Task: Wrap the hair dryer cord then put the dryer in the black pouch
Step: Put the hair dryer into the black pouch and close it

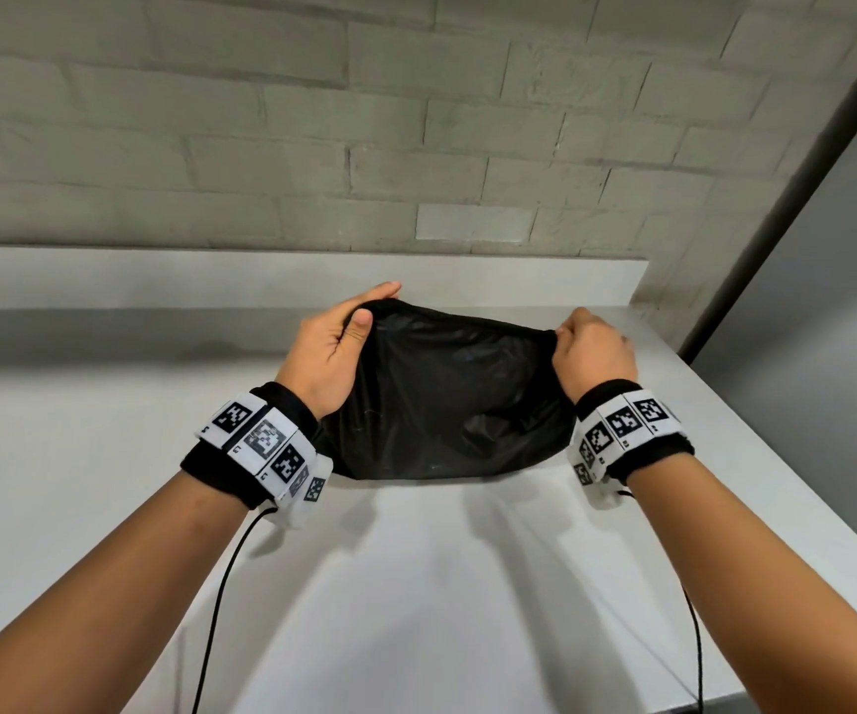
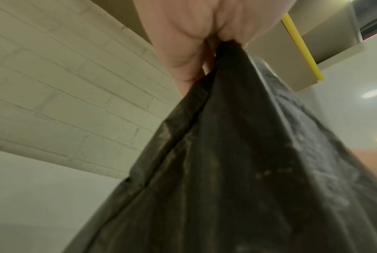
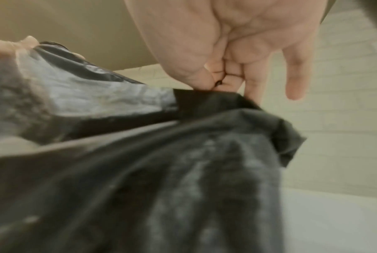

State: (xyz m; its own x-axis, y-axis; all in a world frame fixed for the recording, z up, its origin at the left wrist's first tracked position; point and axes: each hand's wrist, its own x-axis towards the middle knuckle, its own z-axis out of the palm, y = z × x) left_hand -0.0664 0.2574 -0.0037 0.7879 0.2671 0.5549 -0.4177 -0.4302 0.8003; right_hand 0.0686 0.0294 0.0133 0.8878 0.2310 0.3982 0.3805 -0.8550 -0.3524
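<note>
The black pouch (image 1: pixel 442 399) hangs bulging between my two hands above the white counter (image 1: pixel 107 456). My left hand (image 1: pixel 344 332) pinches its top left corner, thumb in front and fingers behind; the left wrist view shows the pouch (image 2: pixel 226 162) stretched down from that hand (image 2: pixel 205 34). My right hand (image 1: pixel 586 342) pinches the top right corner; the right wrist view shows thumb and forefinger of that hand (image 3: pixel 215 82) on the fabric (image 3: pixel 183 154), the other fingers hanging straight. The hair dryer and its cord are hidden; lumps show through the pouch.
A pale brick wall (image 1: pixel 313 121) stands behind the counter, with a raised white ledge (image 1: pixel 261 275) along it. The counter's right edge (image 1: pixel 777 481) runs diagonally beside a grey floor. Thin black cables (image 1: pixel 220 600) hang from both wrist bands.
</note>
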